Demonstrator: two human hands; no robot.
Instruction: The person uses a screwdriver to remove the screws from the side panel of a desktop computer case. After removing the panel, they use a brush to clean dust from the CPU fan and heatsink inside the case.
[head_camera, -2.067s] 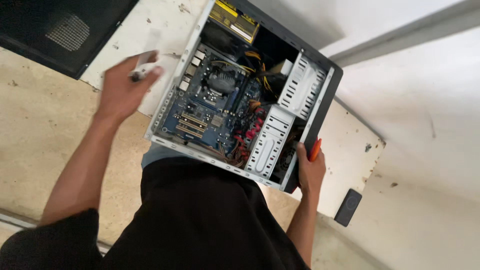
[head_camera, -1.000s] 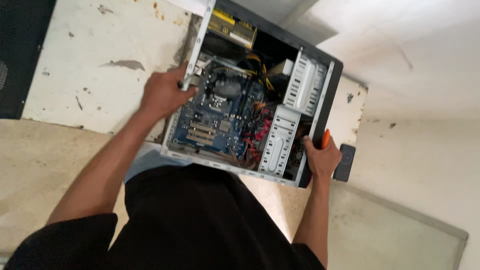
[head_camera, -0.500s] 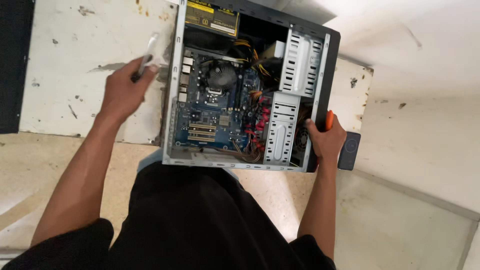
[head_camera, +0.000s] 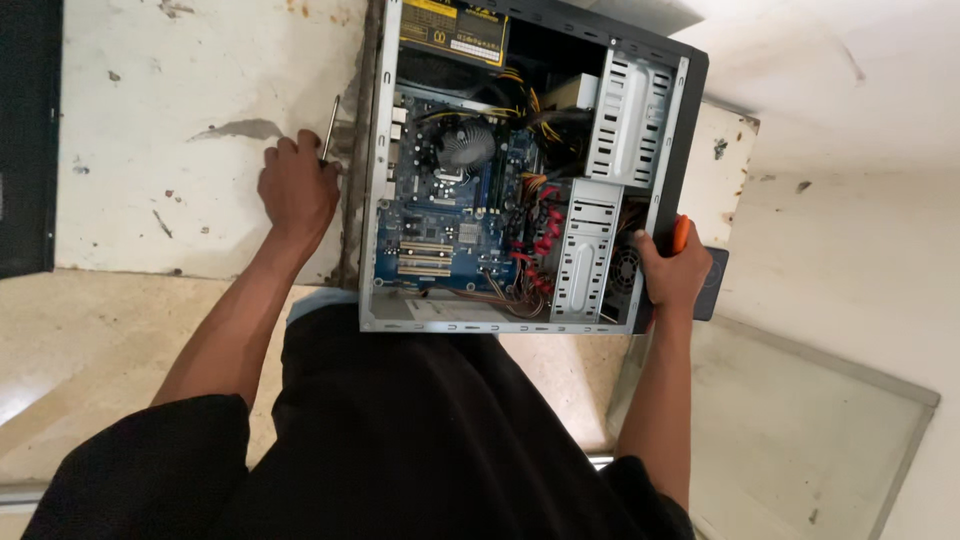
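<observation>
An open computer case (head_camera: 672, 150) lies on its side on a worn white table (head_camera: 180, 120), showing a blue motherboard (head_camera: 440, 215), a round cooler fan (head_camera: 466, 147), and a yellow-labelled power supply (head_camera: 450, 35). My left hand (head_camera: 298, 190) rests on the table just left of the case, closed around a thin metal tool (head_camera: 331, 125) that points away from me. My right hand (head_camera: 672, 275) grips the case's right front edge and also holds an orange-handled tool (head_camera: 681, 234).
A black side panel (head_camera: 25, 140) lies at the far left of the table. A dark flat device (head_camera: 715, 285) sits partly hidden behind my right hand. White metal drive bays (head_camera: 628, 120) and red and yellow cables (head_camera: 535, 240) fill the case's right half.
My left hand moved from the case's rear edge out over the table and now rests down beside the case with the thin tool. The case has turned squarer to me.
</observation>
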